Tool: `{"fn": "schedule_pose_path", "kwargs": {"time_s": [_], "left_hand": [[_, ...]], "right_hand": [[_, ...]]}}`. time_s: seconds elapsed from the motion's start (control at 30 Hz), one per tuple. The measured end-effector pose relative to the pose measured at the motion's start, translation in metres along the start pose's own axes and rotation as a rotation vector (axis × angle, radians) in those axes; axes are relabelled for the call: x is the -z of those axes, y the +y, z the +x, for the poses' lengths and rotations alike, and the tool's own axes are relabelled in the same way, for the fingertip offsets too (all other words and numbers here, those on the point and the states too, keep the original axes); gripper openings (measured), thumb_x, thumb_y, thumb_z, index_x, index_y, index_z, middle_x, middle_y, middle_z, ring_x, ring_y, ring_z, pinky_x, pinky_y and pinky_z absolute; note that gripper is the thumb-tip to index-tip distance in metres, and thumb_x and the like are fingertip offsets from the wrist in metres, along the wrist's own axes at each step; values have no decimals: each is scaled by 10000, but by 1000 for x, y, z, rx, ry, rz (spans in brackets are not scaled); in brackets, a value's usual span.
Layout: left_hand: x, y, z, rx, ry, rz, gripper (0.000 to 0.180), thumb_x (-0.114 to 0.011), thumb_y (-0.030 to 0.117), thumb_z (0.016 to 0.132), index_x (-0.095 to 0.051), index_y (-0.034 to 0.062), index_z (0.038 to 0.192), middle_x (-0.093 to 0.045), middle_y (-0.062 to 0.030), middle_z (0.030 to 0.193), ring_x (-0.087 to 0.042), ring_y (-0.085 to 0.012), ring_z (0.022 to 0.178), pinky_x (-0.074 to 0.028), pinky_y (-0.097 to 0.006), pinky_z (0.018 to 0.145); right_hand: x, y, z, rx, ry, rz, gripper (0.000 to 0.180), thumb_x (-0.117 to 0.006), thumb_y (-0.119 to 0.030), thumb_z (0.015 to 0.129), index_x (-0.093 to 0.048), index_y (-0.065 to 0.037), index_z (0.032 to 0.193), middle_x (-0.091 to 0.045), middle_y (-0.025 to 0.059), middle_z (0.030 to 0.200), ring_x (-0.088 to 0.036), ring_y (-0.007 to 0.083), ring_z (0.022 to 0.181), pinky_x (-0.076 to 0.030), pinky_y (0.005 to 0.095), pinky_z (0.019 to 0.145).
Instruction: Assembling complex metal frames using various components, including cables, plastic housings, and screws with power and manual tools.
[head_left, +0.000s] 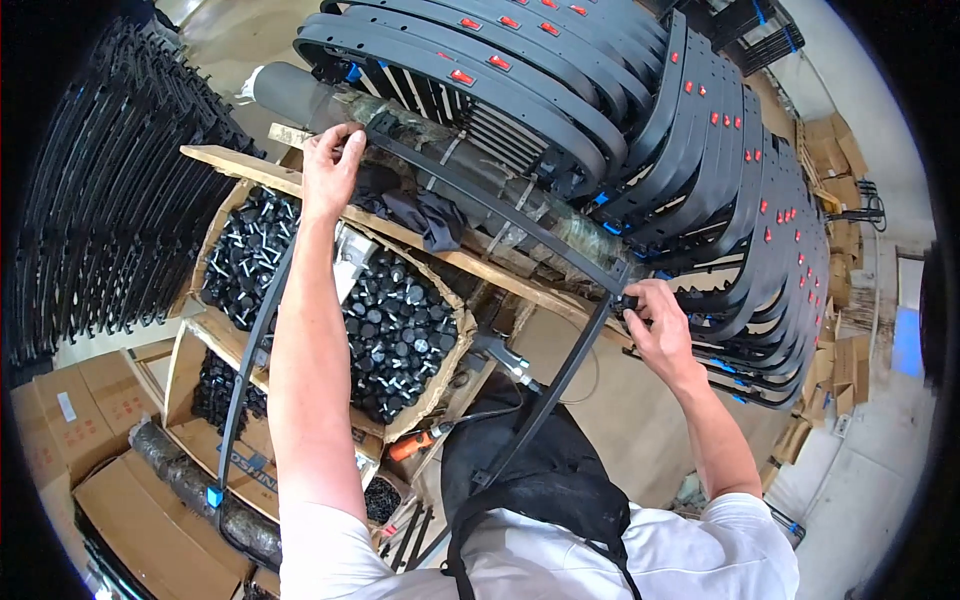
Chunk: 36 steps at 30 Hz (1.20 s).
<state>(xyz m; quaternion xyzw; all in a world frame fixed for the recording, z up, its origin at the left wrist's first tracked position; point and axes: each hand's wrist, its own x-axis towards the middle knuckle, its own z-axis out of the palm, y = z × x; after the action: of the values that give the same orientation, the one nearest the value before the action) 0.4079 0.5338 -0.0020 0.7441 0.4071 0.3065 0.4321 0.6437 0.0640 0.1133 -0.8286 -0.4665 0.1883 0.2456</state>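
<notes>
A black metal frame (pixel 500 208) with a long crossbar and bent legs lies before me, resting across a padded, plastic-wrapped support. At its right corner my right hand (pixel 660 325) pinches a black round-headed screw-in foot (pixel 628 301) against the tube. My left hand (pixel 335 168) is at the opposite corner with its fingers curled together; whatever they hold is hidden. Below the left forearm, an open carton (pixel 462 325) holds many black-capped bolts (pixel 395 335), and more of them (pixel 250 255) lie in its left part.
Black curved frames with red labels (pixel 600 90) stand stacked beyond the support. More black frames (pixel 110 190) are piled at left. A wooden plank (pixel 500 272) edges the bench. An orange-handled tool (pixel 412 445) lies near my lap. Cardboard boxes (pixel 85 415) stand lower left.
</notes>
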Motion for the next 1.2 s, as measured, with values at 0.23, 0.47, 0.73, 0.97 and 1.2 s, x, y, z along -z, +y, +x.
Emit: {"fn": "schedule_pose_path", "kwargs": {"time_s": [0.23,0.47,0.73,0.97,1.2], "left_hand": [[7,-15,0,-168,100,-266,330,-636,198,1022,-704,126,1337,-708,-90,1210,-643,-172,1143,-517,-357,1020],[7,-8,-1,-70,63,122,338,-689,282,1014,-719,141,1320,-693,-107,1155,-677,-215,1017,-524,-341,987],[2,-3,-4,27,30,125,340,-641,204,1030,-709,201,1363,-718,-83,1309,-649,-231,1254,-473,-360,1100],[7,2,-5,9,96,-61,318,-658,256,1032,-726,138,1320,-737,-117,1227,-670,-190,1184,-493,-358,1057],[8,-14,-3,-98,147,-24,311,-663,268,1021,-731,117,1285,-746,-133,1180,-698,-275,1100,-514,-385,1031]], "right_hand": [[-9,1,0,64,-134,-88,328,-709,-13,882,-641,-16,1203,-611,166,1201,-656,362,1063,-575,433,880],[-9,-10,8,4,-143,-311,340,-725,-201,954,-640,-31,1236,-703,184,1065,-716,402,935,-585,467,820],[-17,-9,16,-116,-169,-456,405,-653,-359,1028,-594,-36,1265,-731,206,832,-730,439,837,-576,516,775],[0,-20,19,-36,-321,-437,466,-635,-434,1031,-557,12,1141,-708,267,814,-728,450,845,-570,532,764],[5,-57,20,165,-98,-610,614,-704,-611,918,-682,-4,1004,-738,193,923,-742,388,879,-599,477,733]]}}
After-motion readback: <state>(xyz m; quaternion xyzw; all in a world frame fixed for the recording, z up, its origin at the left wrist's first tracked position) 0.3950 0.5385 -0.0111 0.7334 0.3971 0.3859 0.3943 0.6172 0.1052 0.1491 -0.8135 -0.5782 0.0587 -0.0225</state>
